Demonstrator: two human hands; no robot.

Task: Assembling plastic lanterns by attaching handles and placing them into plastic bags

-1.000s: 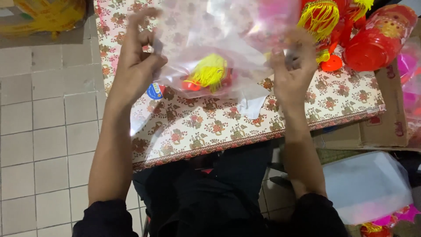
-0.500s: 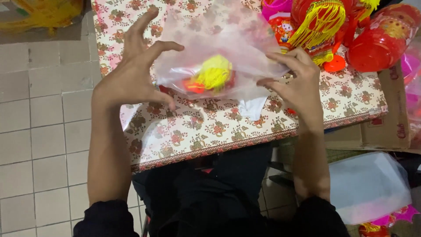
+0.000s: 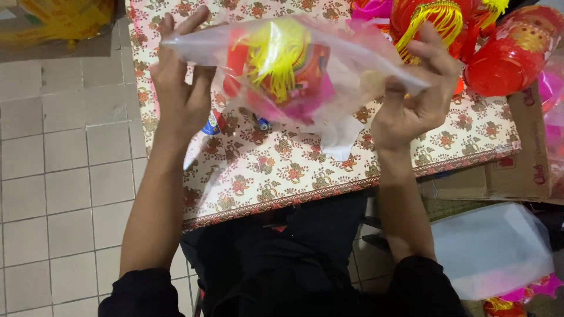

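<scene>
A clear plastic bag (image 3: 294, 64) is held raised above the table, stretched roughly level between both hands. Inside it sits a folded red and pink paper lantern (image 3: 282, 73) with a yellow tassel (image 3: 276, 53) lying across its top.

The left hand (image 3: 179, 88) grips the bag's left end: fingers point upward and are pressed against the film, with the edge of the bag pinched at the fingertips. The right hand (image 3: 420, 97) grips the right end: thumb and fingers are closed on the film, and a pulled corner of the bag extends just past the grip.

Directly beneath the grip lies the table (image 3: 282, 170), covered in a floral-patterned cloth. A white scrap of paper (image 3: 341, 138) lies on it just below the right grip, and a small blue object (image 3: 211, 124), partly hidden, lies just beside the left wrist. Beyond the right hand, red lanterns with yellow fringes (image 3: 470, 29) are piled at the table's far corner. Well below the right forearm, a translucent plastic container (image 3: 493, 246) rests on the floor.
</scene>
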